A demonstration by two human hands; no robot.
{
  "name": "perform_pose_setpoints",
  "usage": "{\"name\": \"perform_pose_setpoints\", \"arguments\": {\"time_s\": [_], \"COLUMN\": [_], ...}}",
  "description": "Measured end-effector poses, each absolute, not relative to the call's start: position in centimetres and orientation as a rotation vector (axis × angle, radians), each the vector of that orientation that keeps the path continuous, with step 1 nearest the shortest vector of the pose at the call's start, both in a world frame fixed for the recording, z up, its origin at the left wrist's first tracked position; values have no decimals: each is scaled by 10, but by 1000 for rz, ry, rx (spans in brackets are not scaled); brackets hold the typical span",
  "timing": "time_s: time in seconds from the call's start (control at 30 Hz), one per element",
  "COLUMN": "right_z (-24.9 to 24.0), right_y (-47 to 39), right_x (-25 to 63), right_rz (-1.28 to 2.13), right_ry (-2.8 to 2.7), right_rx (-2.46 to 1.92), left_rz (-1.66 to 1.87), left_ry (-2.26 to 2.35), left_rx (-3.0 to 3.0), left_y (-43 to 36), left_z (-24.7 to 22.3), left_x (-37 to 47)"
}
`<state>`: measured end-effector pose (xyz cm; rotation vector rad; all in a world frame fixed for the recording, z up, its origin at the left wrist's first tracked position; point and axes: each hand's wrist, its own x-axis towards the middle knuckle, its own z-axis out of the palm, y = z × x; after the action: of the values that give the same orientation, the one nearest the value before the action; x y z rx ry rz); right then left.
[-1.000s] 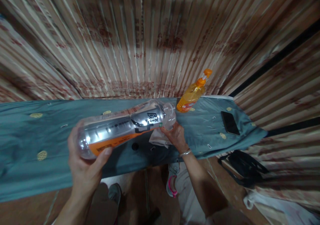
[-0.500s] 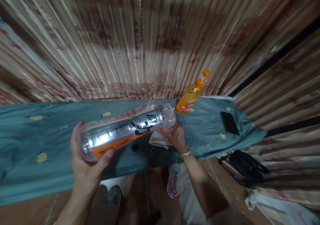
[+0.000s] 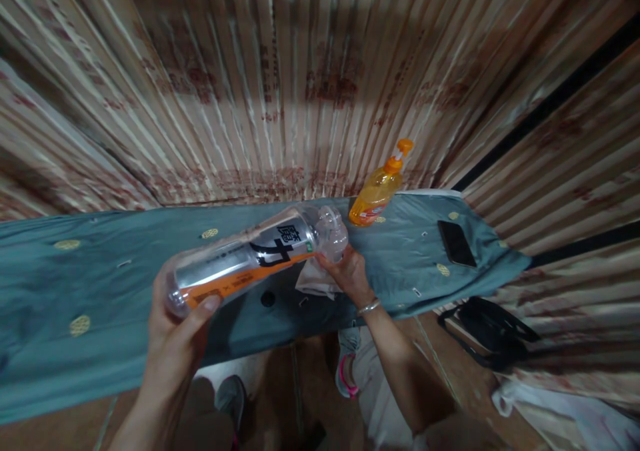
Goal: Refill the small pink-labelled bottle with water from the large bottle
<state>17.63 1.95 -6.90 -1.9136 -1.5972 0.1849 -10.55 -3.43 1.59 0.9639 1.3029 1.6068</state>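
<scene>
A large clear plastic bottle [image 3: 235, 264] with a silver and orange label lies tilted across both hands above the cloth-covered table. My left hand [image 3: 175, 331] is closed around its base, thumb over the orange band. At the neck end, my right hand [image 3: 350, 274] has its fingers closed on the clear plastic near the mouth. A white cloth or tissue [image 3: 316, 279] shows below the right fingers; whether they hold it too I cannot tell. On the table under the bottle is a small dark round piece, perhaps a cap [image 3: 268, 298].
An orange pump bottle [image 3: 375, 194] stands behind my right hand. A black phone [image 3: 457, 243] lies on the teal table cover [image 3: 110, 291] at the right. A pleated curtain [image 3: 240, 91] borders the back. A black bag [image 3: 487, 334] sits lower right.
The bottle has rolled about its length, so more of the label's dark lettering faces me. My left hand has shifted slightly right with the base. The right hand keeps its hold.
</scene>
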Motion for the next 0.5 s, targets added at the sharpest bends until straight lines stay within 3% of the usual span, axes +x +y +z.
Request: {"name": "perform_pose_setpoints", "arguments": {"time_s": [0.5], "right_z": [-64], "right_y": [18], "right_x": [177], "right_rz": [260], "right_ry": [-1586], "right_rx": [-1918], "left_rz": [1672], "left_ry": [1291], "left_rx": [752], "left_y": [-36], "left_z": [29], "left_x": [-99]}}
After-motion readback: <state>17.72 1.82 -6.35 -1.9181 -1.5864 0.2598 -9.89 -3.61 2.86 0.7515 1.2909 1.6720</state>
